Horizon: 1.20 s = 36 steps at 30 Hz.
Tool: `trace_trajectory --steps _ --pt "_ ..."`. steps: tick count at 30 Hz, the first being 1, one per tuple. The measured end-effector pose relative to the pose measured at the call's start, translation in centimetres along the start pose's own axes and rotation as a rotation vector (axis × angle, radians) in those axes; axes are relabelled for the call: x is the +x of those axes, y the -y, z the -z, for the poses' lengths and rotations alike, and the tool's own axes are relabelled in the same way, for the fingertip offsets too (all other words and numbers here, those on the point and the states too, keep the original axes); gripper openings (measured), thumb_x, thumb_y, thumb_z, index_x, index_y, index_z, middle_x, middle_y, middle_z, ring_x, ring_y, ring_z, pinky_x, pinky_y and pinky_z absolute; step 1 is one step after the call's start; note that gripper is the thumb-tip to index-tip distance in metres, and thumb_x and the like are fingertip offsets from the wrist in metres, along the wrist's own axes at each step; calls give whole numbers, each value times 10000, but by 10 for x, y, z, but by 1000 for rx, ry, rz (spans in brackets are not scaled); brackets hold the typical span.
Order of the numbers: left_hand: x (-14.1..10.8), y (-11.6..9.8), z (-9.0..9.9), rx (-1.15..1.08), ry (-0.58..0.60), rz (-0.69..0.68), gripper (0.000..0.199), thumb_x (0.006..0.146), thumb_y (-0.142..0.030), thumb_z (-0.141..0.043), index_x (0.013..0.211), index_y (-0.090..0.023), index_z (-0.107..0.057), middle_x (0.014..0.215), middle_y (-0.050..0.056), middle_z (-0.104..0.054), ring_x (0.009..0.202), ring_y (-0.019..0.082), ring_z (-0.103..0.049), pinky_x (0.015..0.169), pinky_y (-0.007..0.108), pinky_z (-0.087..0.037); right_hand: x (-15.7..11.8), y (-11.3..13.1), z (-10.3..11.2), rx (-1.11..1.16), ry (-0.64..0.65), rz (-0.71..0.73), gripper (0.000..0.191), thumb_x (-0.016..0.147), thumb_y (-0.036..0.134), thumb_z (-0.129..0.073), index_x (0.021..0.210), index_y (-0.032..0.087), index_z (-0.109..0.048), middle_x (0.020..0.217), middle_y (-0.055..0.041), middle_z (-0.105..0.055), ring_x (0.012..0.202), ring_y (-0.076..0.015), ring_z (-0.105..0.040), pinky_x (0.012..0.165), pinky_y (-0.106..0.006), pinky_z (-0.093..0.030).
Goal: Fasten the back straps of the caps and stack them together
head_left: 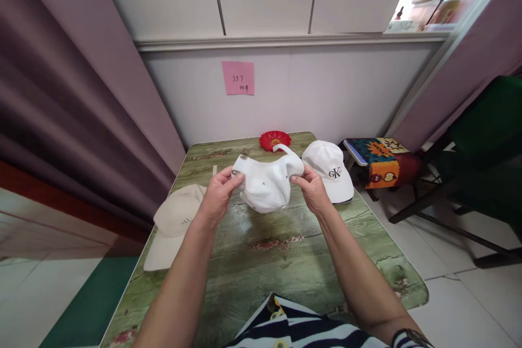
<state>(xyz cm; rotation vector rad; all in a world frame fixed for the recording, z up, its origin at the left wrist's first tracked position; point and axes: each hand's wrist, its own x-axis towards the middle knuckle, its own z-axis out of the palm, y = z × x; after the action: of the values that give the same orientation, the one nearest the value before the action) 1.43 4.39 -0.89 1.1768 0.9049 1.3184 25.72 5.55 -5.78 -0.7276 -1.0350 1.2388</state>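
Note:
Above the middle of the table, both hands hold up a white baseball cap (266, 184). My left hand (220, 193) pinches its left edge close to a metal buckle. The fingers of my right hand (312, 186) are closed on the cap's right edge. A loose white strap end curls up at the top of this cap. To the left, a beige cap (179, 217) lies on the table with its brim toward me, partly behind my left forearm. Another white cap (326, 166) with a dark letter logo rests near the table's right edge, just beyond my right hand.
A red scalloped dish (275, 140) sits at the back of the green wood-patterned table (277, 266). A pink note (238, 78) is stuck on the wall. At right stand a stool with a patterned cover (383, 160) and a dark chair (485, 157). Purple curtains (77, 76) hang at left.

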Motion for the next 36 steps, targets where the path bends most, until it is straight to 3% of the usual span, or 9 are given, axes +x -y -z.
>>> trace_trajectory --steps 3,6,10,15,19,24,29,36 --pt "-12 17 11 226 62 13 287 735 -340 -788 950 -161 -726 894 28 -729 797 153 -628 763 242 -470 -13 -6 18 -122 67 -73 246 696 288 -782 909 208 -688 840 10 -698 791 -161 -602 769 -272 -453" --pt "-26 41 21 329 66 97 293 755 -403 -757 911 -160 -705 842 24 -703 756 158 -603 706 247 -449 -30 -14 30 -226 198 -203 276 759 357 -745 978 199 -688 819 4 -674 747 -147 -575 704 -255 -423" --pt "-35 60 27 441 62 113 305 811 -449 -691 926 -168 -700 843 25 -681 756 159 -577 678 243 -423 -40 -15 29 -457 319 -296 356 827 472 -675 1014 172 -717 793 -17 -677 689 -144 -543 626 -249 -381" --pt "-35 54 24 559 90 61 265 846 -420 -650 947 -182 -704 885 33 -682 817 179 -587 726 252 -437 -42 -6 9 -672 350 -226 342 833 499 -656 907 183 -763 726 -15 -695 640 -149 -541 582 -247 -356" --pt "-37 43 15 595 93 30 229 835 -378 -658 959 -194 -714 938 47 -709 885 203 -619 781 268 -458 -44 0 -4 -764 375 -200 235 788 426 -718 811 199 -769 679 7 -680 597 -131 -510 557 -237 -314" --pt "-40 37 3 615 55 -16 224 732 -312 -755 924 -200 -726 904 42 -717 876 209 -630 805 285 -461 -44 2 -9 -595 295 -189 208 789 388 -722 839 187 -705 705 14 -671 588 -116 -501 533 -221 -314" --pt "-39 37 1 683 33 -79 160 749 -322 -741 857 -205 -738 835 30 -707 790 195 -606 772 290 -447 -42 7 -15 -313 201 -236 286 803 459 -714 835 187 -630 678 -1 -682 592 -126 -565 553 -227 -377" --pt "-44 38 8 894 24 -212 136 784 -330 -736 889 -244 -749 847 51 -696 818 226 -610 774 313 -427 -45 5 -14 -279 173 -277 344 736 488 -781 837 164 -722 619 14 -646 508 -101 -531 508 -226 -388"
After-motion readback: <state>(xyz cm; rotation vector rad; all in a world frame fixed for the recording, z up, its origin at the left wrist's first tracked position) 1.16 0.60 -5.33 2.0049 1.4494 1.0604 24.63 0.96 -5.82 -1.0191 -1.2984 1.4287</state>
